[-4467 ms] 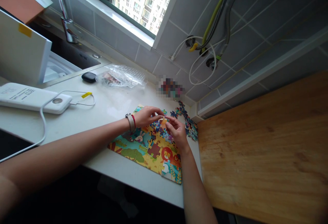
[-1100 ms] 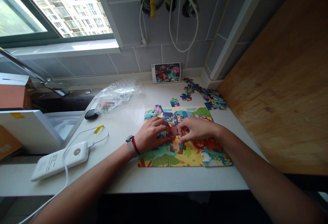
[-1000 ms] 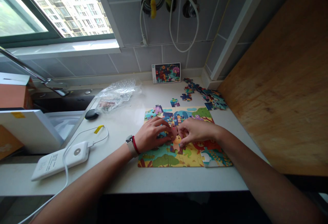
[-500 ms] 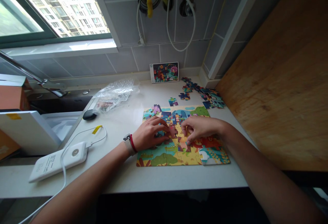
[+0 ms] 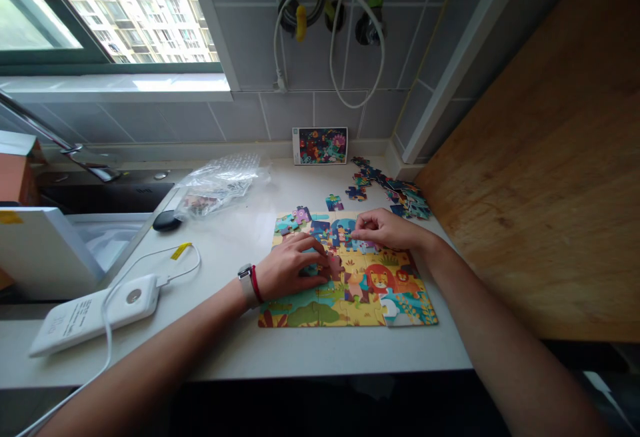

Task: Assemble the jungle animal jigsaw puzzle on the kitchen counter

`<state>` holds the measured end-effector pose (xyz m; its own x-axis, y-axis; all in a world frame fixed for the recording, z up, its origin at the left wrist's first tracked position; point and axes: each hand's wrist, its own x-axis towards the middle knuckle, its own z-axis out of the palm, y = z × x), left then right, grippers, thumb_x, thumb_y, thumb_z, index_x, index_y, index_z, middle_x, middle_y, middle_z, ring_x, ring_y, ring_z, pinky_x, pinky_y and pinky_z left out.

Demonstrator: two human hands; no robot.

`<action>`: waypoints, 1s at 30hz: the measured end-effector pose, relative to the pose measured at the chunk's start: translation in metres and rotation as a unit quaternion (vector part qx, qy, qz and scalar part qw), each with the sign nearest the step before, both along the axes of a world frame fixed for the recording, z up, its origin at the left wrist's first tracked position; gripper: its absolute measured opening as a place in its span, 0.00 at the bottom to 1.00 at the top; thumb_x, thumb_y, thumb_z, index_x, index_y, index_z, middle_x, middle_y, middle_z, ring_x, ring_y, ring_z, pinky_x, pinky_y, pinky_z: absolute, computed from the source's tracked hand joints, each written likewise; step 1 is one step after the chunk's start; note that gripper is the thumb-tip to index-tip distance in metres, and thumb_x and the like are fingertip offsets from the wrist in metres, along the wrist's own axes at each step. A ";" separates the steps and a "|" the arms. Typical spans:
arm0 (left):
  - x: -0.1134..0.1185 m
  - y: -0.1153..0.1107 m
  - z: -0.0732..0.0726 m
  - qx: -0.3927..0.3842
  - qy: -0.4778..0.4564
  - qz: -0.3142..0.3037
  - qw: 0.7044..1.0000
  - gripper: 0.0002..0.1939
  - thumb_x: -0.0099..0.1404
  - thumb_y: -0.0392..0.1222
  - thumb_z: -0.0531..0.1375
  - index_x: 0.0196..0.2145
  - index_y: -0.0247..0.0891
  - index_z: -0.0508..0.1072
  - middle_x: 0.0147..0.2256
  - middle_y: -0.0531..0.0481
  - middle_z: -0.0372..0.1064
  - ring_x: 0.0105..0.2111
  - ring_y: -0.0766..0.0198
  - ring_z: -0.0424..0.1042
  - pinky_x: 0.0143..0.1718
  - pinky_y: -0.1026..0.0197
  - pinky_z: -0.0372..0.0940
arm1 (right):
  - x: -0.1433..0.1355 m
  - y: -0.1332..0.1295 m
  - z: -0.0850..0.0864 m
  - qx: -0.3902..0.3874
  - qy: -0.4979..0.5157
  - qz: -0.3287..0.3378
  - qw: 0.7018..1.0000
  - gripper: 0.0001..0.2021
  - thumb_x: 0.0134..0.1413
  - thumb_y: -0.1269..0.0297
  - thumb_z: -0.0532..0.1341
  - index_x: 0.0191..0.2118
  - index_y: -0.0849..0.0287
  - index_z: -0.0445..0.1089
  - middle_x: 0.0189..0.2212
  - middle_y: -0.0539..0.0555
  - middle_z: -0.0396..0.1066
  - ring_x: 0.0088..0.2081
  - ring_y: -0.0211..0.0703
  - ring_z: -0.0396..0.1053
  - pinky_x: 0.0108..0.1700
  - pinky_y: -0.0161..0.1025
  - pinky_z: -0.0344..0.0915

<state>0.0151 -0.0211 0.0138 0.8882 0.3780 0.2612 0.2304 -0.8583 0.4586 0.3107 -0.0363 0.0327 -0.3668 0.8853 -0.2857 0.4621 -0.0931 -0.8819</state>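
A colourful animal jigsaw puzzle (image 5: 305, 317) lies on the white counter, with lions at its right and green bushes along the bottom. My left hand (image 5: 295, 265) rests on its left-middle part, fingers bent and apart, the tips beside a reddish-brown puzzle piece (image 5: 335, 267). Over the upper part, my right hand (image 5: 376, 227) is closed in a pinch at the edge of a blue puzzle piece (image 5: 343, 230). Its fingers partly hide that edge. Loose pieces, among them a purple puzzle piece (image 5: 301, 215), sit on the puzzle's top left corner.
Dark puzzle pieces (image 5: 410, 198) are heaped at the back right; a single piece (image 5: 334, 203) lies behind the puzzle. A picture card (image 5: 320, 146) leans on the wall. To the left are plastic bags (image 5: 220, 183), a black mouse (image 5: 167, 221), a cabled power bank (image 5: 100, 313) and a sink (image 5: 105, 197).
My right hand has moved up from the orange-brown piece at the puzzle's middle to the blue piece near the top. My left hand stays about where it was on the puzzle. The view has shifted slightly.
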 end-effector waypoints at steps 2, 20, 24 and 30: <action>0.000 0.000 -0.001 0.000 -0.004 0.001 1.000 0.09 0.71 0.50 0.65 0.43 0.44 0.80 0.46 0.46 0.75 0.46 0.55 0.71 0.50 0.52 0.64 | 0.005 0.005 -0.007 0.028 -0.003 -0.058 0.998 0.25 0.49 0.36 0.67 0.31 0.57 0.68 0.17 0.43 0.60 0.19 0.34 0.54 0.23 0.34 0.48; -0.003 0.006 -0.008 0.017 -0.062 -0.003 0.998 0.07 0.70 0.48 0.65 0.41 0.44 0.80 0.42 0.47 0.74 0.41 0.58 0.72 0.47 0.54 0.67 | 0.034 0.028 -0.044 0.306 -0.293 -0.177 0.888 0.18 0.64 0.54 0.60 0.51 0.55 0.81 0.62 0.62 0.69 0.64 0.59 0.63 0.69 0.55 0.55; -0.003 0.006 -0.009 0.025 -0.064 -0.002 0.998 0.07 0.69 0.47 0.66 0.40 0.43 0.80 0.41 0.47 0.74 0.42 0.57 0.72 0.46 0.54 0.66 | 0.018 0.030 -0.049 0.236 -0.315 -0.113 0.912 0.24 0.69 0.50 0.55 0.63 0.52 0.73 0.71 0.57 0.58 0.74 0.60 0.47 0.73 0.59 0.47; -0.003 0.006 -0.008 0.021 -0.071 -0.001 0.997 0.07 0.69 0.48 0.67 0.41 0.43 0.79 0.41 0.47 0.73 0.41 0.58 0.72 0.45 0.56 0.66 | 0.011 0.019 -0.043 0.204 -0.367 -0.104 0.902 0.26 0.70 0.51 0.54 0.67 0.55 0.69 0.72 0.59 0.56 0.75 0.63 0.45 0.73 0.59 0.45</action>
<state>0.0121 -0.0151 0.0053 0.8421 0.3615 0.4002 0.1633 -0.8782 0.4496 0.3218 -0.0169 -0.0098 -0.0262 0.9995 -0.0190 0.9452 0.0186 -0.3260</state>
